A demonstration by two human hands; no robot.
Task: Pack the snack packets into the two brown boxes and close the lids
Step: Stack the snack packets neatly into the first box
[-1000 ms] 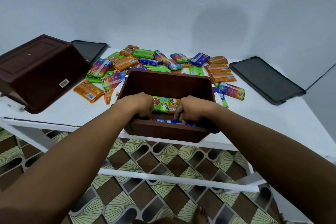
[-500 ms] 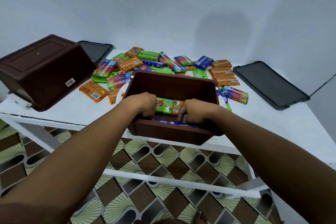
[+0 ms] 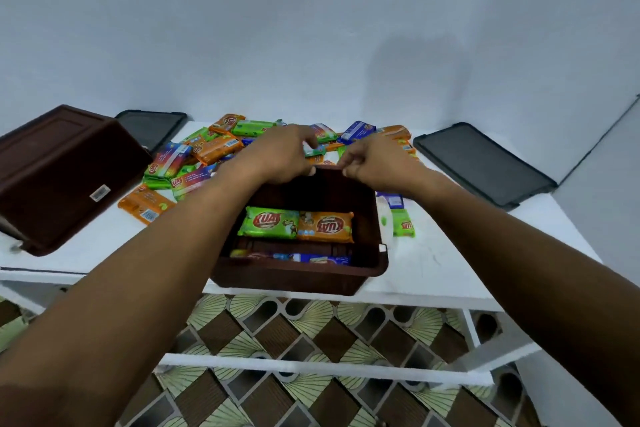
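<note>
Left hand (image 3: 280,154): fingers curled down over the packet pile (image 3: 214,149) just past the far rim of the open brown box (image 3: 298,276), fingertips at a teal-green packet (image 3: 316,150). Can't tell if it's actually gripped. Right hand (image 3: 377,163): close beside the left, fingers curled, thumb and forefinger together right at the box's far rim. Nothing seen in it, grip can't be told.

Below and nearer than both hands, inside the box: a green packet (image 3: 268,222) and an orange packet (image 3: 325,227) flat side by side and touching, blue packets (image 3: 311,258) along the near wall. Left forearm crosses over and hides the box's left wall; both hands cover the middle of the pile.

Right of the right forearm: loose small green packet (image 3: 403,227) on the white table (image 3: 450,253), with a dark lid (image 3: 481,163) further right. Far left of the left hand: second brown box (image 3: 59,170) tipped over, bottom up, barcode sticker (image 3: 99,192) showing. Another dark lid (image 3: 152,126) lies behind it. Patterned floor (image 3: 277,340) under the table.
</note>
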